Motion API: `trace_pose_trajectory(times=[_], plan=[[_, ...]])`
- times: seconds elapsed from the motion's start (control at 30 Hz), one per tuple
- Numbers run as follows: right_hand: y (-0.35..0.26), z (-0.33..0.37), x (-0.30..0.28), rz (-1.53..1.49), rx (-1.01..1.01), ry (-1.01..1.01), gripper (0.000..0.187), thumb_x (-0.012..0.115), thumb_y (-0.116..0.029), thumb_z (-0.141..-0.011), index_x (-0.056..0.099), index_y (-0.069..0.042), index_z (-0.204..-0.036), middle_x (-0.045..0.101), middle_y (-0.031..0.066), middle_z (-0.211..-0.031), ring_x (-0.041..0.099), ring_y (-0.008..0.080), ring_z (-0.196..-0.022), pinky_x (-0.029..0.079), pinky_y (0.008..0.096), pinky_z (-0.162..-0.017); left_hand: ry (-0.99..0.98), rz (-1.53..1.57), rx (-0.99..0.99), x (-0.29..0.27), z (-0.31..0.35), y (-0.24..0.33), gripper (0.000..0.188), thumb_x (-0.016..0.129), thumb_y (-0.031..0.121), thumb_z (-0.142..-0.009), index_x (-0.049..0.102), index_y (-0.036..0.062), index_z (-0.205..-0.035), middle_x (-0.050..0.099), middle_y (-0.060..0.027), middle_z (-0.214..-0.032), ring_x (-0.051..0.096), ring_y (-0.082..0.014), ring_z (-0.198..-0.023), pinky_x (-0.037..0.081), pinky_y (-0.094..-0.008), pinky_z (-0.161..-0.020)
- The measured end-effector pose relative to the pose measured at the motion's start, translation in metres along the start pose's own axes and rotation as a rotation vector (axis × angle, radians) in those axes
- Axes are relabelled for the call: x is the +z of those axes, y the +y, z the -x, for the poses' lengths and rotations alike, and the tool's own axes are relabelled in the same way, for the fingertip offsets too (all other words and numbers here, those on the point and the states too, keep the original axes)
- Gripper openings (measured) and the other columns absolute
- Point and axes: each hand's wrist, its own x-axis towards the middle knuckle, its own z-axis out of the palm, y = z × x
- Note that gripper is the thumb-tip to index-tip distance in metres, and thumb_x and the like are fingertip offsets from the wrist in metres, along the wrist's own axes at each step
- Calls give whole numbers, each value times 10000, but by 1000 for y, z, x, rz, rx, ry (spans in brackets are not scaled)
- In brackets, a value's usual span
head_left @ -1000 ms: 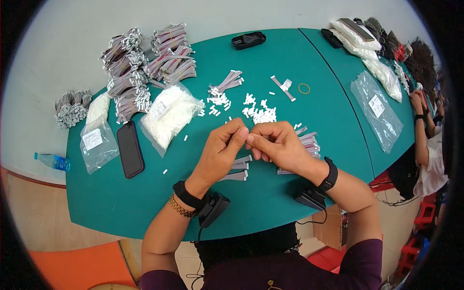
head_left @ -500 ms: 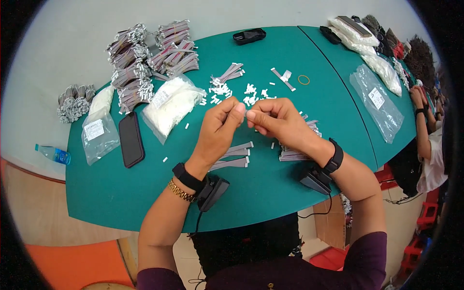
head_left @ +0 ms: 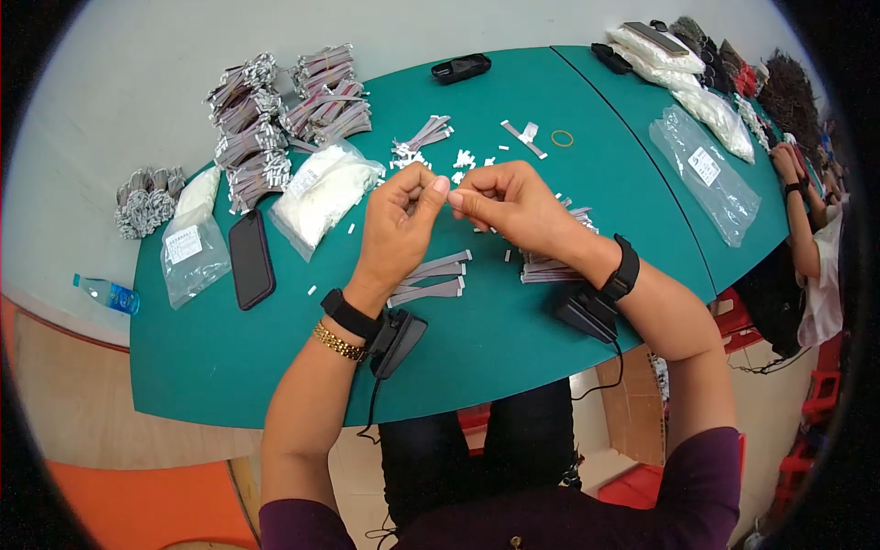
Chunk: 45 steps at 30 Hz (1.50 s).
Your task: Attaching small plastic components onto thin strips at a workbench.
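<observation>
Above the middle of the green table my left hand [head_left: 401,218] and my right hand [head_left: 521,213] meet fingertip to fingertip, each closed in a pinch. Whatever they pinch is too small and too covered by the fingers to name. Under and beside my left wrist lie several short grey ribbon cables [head_left: 431,282] with white ends. A bundle of similar ribbon cables [head_left: 548,266] sits beneath my right hand. Just beyond my hands are scattered small white connectors [head_left: 464,159] and another small bunch of grey ribbon cables [head_left: 426,133].
To the left are stacked cable bundles [head_left: 247,137], a bag of white parts [head_left: 323,197], a clear bag [head_left: 194,252] and a dark phone [head_left: 251,259]. At the right lie a clear plastic bag [head_left: 708,174] and a rubber band [head_left: 562,138]. Another person's arm [head_left: 799,220] rests at the far right.
My fingertips have come closer together and now touch or nearly touch. The whole view has shifted slightly. Things lying on the table appear unmoved.
</observation>
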Motion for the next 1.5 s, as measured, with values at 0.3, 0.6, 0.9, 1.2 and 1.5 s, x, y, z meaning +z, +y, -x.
trace_pose_trajectory(times=[0.3, 0.6, 0.9, 1.2, 1.5], plan=[[2, 2, -2, -9, 4, 23, 268, 584, -222, -864, 582, -12, -697, 485, -27, -591, 399, 26, -517, 316, 194, -467, 27, 119, -50, 3, 1, -2, 234, 528, 171, -898, 486, 41, -708, 416, 65, -607, 309, -8, -553, 234, -190, -485], [-1, 1, -4, 35, 17, 56, 253, 591, -208, -858, 590, -11, -699, 473, -33, -574, 389, 18, -515, 290, 188, -460, -30, 112, -65, -1, -2, -2, 204, 544, 188, -892, 521, 42, -751, 452, 60, -627, 331, -7, -554, 257, -181, -491], [-10, -1, -9, -46, 32, 320, 148, 624, -164, -826, 593, -34, -761, 474, -32, -570, 395, 29, -499, 278, 186, -460, 116, 196, -62, -8, -1, -4, 108, 587, 103, -853, 556, 24, -786, 514, 46, -676, 417, -10, -600, 315, -167, -523], [-15, -3, -17, -565, -41, 353, 167, 604, -203, -847, 594, -47, -906, 493, -25, -669, 452, 52, -567, 355, 189, -500, 155, 280, -71, 4, 0, 0, 81, 636, 74, -816, 578, 18, -814, 536, 35, -687, 460, -18, -607, 350, -163, -536], [-8, -1, -9, -440, -29, 306, 226, 555, -234, -881, 600, -44, -996, 606, 64, -926, 573, 117, -825, 479, 245, -672, 250, 222, -18, 16, 6, 1, 98, 643, 89, -816, 602, 1, -825, 546, 21, -675, 469, -22, -600, 364, -163, -534]])
